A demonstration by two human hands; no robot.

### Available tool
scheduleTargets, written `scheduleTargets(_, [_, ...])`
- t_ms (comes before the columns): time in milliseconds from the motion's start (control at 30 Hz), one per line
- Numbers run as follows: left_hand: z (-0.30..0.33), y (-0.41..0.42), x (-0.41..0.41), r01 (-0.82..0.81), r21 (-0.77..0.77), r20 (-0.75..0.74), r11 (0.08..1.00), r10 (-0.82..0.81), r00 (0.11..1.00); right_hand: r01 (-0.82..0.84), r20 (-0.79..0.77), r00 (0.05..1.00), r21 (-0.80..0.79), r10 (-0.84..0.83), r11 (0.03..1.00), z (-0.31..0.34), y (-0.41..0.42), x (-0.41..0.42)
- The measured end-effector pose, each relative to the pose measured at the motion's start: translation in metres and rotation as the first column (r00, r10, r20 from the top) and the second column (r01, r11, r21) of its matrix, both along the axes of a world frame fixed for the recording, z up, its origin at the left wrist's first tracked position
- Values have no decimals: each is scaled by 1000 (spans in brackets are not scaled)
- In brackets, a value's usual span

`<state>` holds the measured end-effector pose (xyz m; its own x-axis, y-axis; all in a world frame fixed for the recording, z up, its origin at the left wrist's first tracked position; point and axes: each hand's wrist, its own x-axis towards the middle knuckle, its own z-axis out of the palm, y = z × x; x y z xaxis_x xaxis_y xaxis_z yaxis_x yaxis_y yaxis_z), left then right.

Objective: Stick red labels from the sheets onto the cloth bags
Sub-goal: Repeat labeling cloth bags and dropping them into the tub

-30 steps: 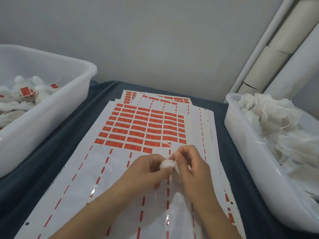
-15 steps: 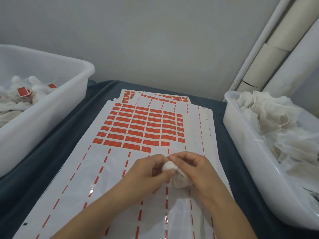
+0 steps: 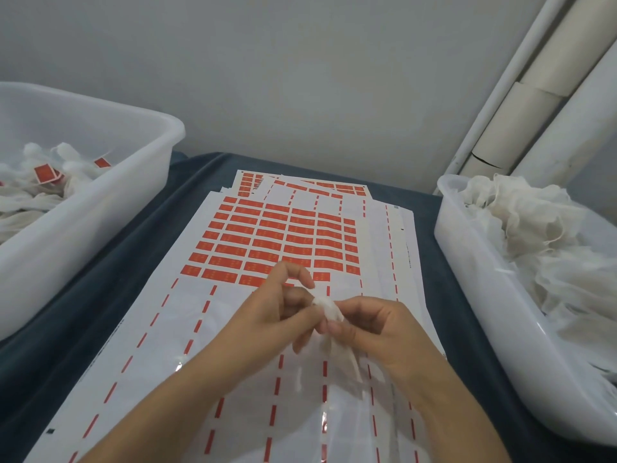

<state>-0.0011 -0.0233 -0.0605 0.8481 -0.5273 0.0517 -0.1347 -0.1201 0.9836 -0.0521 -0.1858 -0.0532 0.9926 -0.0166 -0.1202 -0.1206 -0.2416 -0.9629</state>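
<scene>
White cloth bag (image 3: 329, 307) half-hidden in both hands' grip, left hand (image 3: 283, 309), right hand (image 3: 374, 324).

No text can be read. The red labels (image 3: 267, 235) on the top label sheet (image 3: 187, 329) carry small pale markings, too blurred to make out as letters or numbers. A thin line of dark print runs along the edge of a sheet (image 3: 408, 248) lower in the stack at its right side, also too small to read. The red labels (image 3: 45, 172) on the cloth bags in the left bin (image 3: 100, 208) show no legible marks.
</scene>
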Motion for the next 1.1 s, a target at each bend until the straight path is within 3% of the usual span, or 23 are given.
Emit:
scheduleTargets(300, [4, -2, -2, 22, -50, 13, 999, -21, 1000, 171, 0, 985, 109, -172, 979, 4, 1, -2])
scheduleTargets(433, [7, -3, -3, 0, -98, -40, 995, -4, 999, 145, -54, 989, 275, -135, 951, 4, 4, -4])
scheduleTargets(533, [8, -3, -3, -21, -192, -182, 981, -15, 983, 56, -102, 995, 417, -15, 907, 8, 5, -6])
scheduleTargets(600, [7, -3, -3, -43, -240, -262, 970, -22, 965, -11, -107, 992, 424, 62, 906, 9, 6, -7])
scheduleTargets(700, [4, -6, -6, -95, -254, -289, 963, 18, 957, 25, -78, 997, 390, 6, 920, 7, 6, -5])
scheduleTargets(767, [0, -7, -7, -164, -167, -206, 972, 128, 970, 78, -33, 997, 304, -71, 950, 6, 5, -4])
scheduleTargets(833, [-2, -7, -7, -234, -66, -10, 970, 234, 972, 118, 6, 992, 234, -123, 965, 5, 4, -3])
scheduleTargets(933, [-6, -9, -10, -203, 91, 242, 975, 176, 954, 127, 56, 989, 142, -136, 982, 4, 5, -2])
scheduleTargets(1000, [-8, -11, -11, -190, 129, 274, 973, 149, 950, 117, 73, 989, 122, -127, 986, 3, 5, -2])
scheduleTargets(1100, [-4, -8, -8, -169, 5, 129, 986, 167, 977, 85, 94, 991, 115, -97, 990, 4, 5, -3])
